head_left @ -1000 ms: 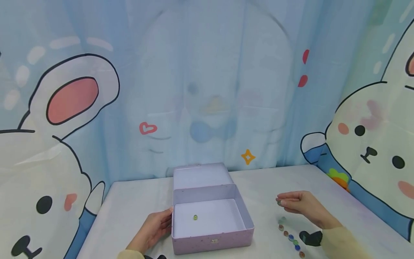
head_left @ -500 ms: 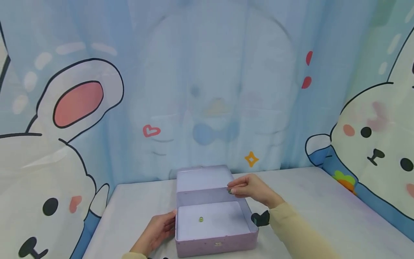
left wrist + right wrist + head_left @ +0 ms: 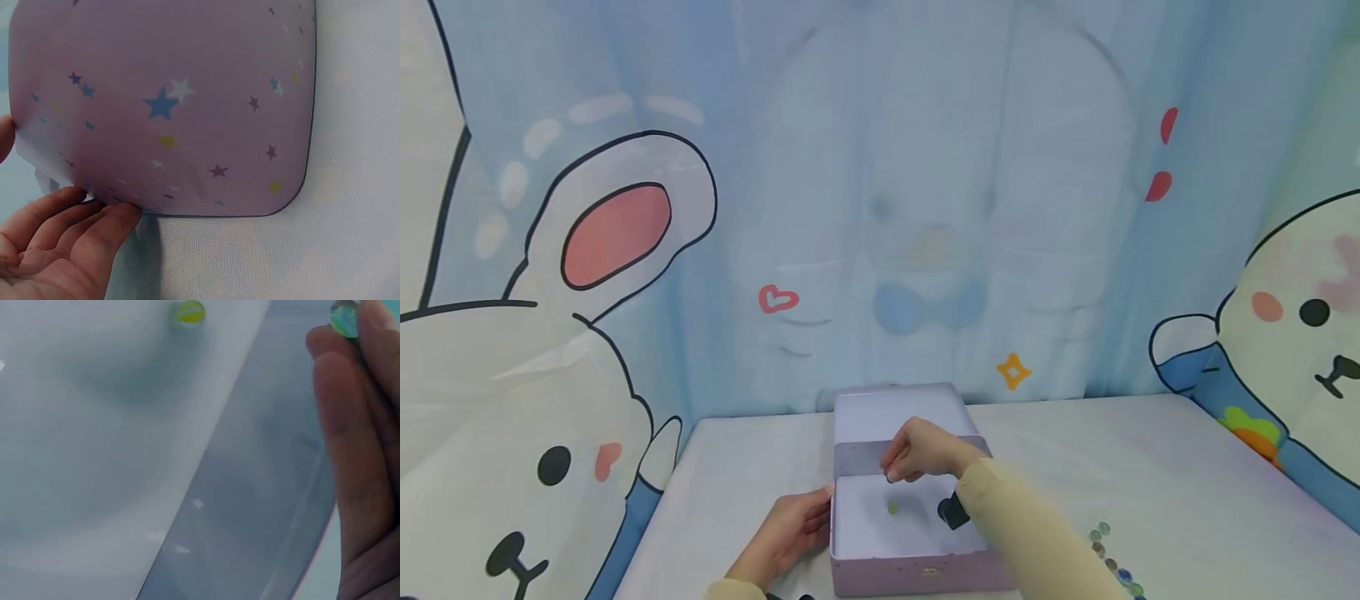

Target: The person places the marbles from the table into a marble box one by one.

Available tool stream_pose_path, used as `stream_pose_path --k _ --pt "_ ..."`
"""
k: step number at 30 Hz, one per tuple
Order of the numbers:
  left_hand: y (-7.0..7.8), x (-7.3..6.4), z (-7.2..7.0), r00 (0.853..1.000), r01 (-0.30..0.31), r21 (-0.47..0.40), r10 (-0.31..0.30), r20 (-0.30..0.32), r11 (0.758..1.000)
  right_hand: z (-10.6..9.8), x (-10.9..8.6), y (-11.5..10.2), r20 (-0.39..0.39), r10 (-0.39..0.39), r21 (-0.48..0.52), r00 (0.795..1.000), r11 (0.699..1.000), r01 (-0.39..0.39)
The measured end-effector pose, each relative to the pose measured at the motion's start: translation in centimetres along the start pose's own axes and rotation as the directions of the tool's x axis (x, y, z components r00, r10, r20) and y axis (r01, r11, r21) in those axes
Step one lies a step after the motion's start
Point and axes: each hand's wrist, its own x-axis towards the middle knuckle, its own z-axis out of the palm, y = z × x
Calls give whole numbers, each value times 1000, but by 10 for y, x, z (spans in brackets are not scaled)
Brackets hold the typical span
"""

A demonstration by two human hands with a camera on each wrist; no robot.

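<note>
A lilac box (image 3: 917, 575) stands on the table with its lid (image 3: 898, 412) swung back. Inside it lies a yellow-green marble (image 3: 892, 507), seen also near the top of the right wrist view. Over the box interior, my right hand (image 3: 925, 450) pinches a clear, greenish marble (image 3: 344, 317) between thumb and fingertips. My left hand (image 3: 793, 529) rests against the box's left side, its fingertips on the star-printed outer wall (image 3: 187, 125) in the left wrist view.
A row of several coloured glass marbles (image 3: 1110, 564) lies on the white table (image 3: 1075, 450) to the right of the box, partly hidden by the right sleeve (image 3: 1022, 525). A blue curtain (image 3: 820, 208) with cartoon rabbits hangs behind the table.
My right hand has moved left from above the row of marbles to over the box, carrying a marble. My left hand stays at the box's side. The head view has turned slightly right.
</note>
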Motion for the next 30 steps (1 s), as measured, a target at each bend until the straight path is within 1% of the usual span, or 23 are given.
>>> stream_pose_path --k 4,8,13,23,30 --pt "1 1 3 1000 3 -2 -3 -13 1000 15 4 -9 15 40 -84 999 996 -38" --pt "2 0 3 1000 -1 -1 1 -19 1000 26 7 -14 34 32 -135 999 991 -27" --pt "1 -1 2 1000 -4 3 4 -20 1000 35 10 -16 38 27 -184 999 983 -20" --pt "1 -1 1 1000 -3 4 3 -15 1000 41 12 -18 28 29 -252 999 967 -21" --pt "2 -2 1 1000 3 10 -3 -19 1000 41 12 -21 26 32 -250 999 968 -25"
